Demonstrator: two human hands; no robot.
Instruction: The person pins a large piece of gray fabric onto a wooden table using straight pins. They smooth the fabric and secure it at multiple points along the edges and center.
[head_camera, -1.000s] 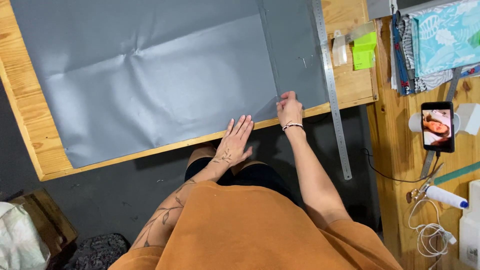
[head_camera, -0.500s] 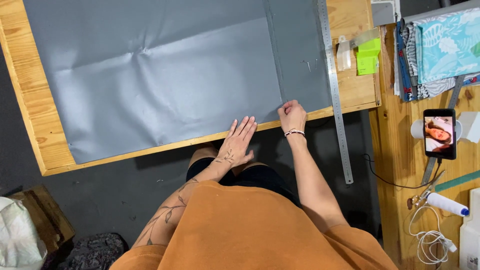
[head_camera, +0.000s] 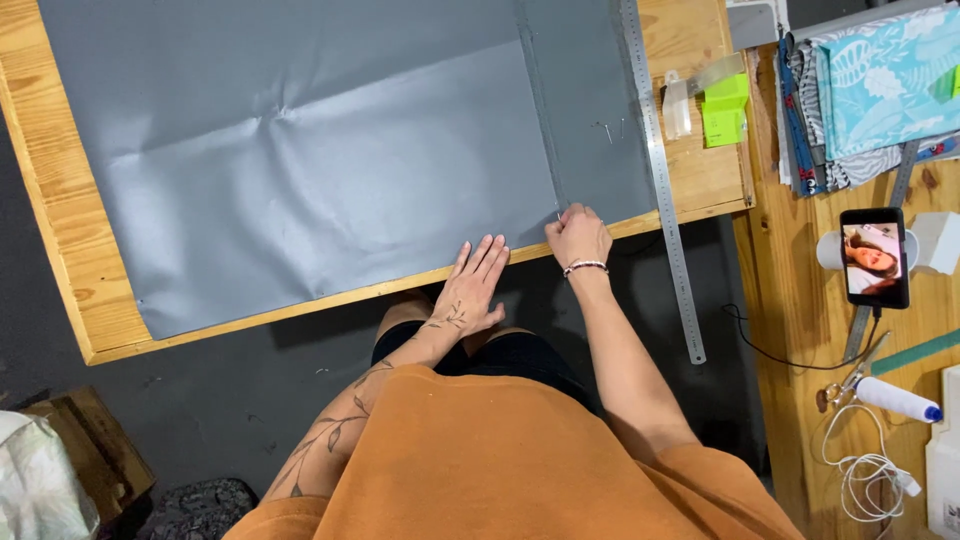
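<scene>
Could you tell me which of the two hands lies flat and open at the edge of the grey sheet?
The left hand, with its fingers spread flat at the grey sheet's near edge. The right hand, with a wrist bracelet, is curled at the sheet's edge instead.

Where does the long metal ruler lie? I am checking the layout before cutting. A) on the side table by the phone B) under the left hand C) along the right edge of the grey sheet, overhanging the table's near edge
C: the long metal ruler runs beside the grey sheet, its lower end past the wooden table.
</scene>
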